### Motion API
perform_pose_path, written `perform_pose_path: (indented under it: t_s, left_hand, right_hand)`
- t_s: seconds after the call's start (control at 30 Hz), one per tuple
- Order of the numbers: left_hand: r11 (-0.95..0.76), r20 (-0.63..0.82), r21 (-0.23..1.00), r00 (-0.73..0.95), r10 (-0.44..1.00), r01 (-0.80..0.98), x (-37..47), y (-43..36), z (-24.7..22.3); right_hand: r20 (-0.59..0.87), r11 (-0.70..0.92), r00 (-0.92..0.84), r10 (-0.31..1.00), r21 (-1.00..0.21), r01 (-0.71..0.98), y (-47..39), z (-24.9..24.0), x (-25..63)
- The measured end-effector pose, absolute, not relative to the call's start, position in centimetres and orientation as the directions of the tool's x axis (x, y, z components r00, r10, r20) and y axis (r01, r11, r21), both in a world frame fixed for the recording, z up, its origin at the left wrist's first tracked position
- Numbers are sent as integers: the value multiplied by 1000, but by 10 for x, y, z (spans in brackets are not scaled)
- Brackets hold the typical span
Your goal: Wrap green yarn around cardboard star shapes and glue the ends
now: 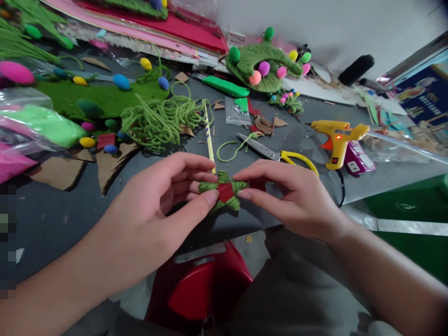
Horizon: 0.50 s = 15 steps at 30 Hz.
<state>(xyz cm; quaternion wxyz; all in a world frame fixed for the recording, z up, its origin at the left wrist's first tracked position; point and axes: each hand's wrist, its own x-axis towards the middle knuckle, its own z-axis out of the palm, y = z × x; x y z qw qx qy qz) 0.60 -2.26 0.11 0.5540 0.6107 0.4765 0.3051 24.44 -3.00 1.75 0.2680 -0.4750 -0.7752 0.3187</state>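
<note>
A small star (226,192) with a red middle and points wrapped in green yarn is held between my two hands, near the table's front edge. My left hand (157,200) pinches its left side between thumb and fingers. On the right side, the thumb and index finger of my right hand (287,193) grip another point. Just beyond the star lies a thin pale yellow stick (209,135). Scissors with yellow handles (269,151) rest past my right hand, with a loose strand of green yarn (227,158) beside their blades.
A yellow glue gun (336,135) with a lit red light stands at the right. Tangled green yarn (161,121), a green cutter (226,86) and cardboard scraps (58,175) lie farther back and left. A green wrapped wreath (262,65) with colored balls is at the back.
</note>
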Motion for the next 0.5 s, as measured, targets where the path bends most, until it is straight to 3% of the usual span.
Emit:
perform_pose_path:
  t_s: [0.23,0.37,0.5]
  left_hand:
    - [-122,-52,904,389,920,411,-4,-22,-1]
    - [-375,84,718,462,883,586,-5,-20,-2]
    - [-513,163,608,538,827,606,-8,-20,-3]
  right_hand:
    - [83,277,-336,938,-760,588,-29,21,248]
    - [35,291,-403,915,-749,596,-28,19,250]
    - [81,407,-508,857,-710,575,-28,13,252]
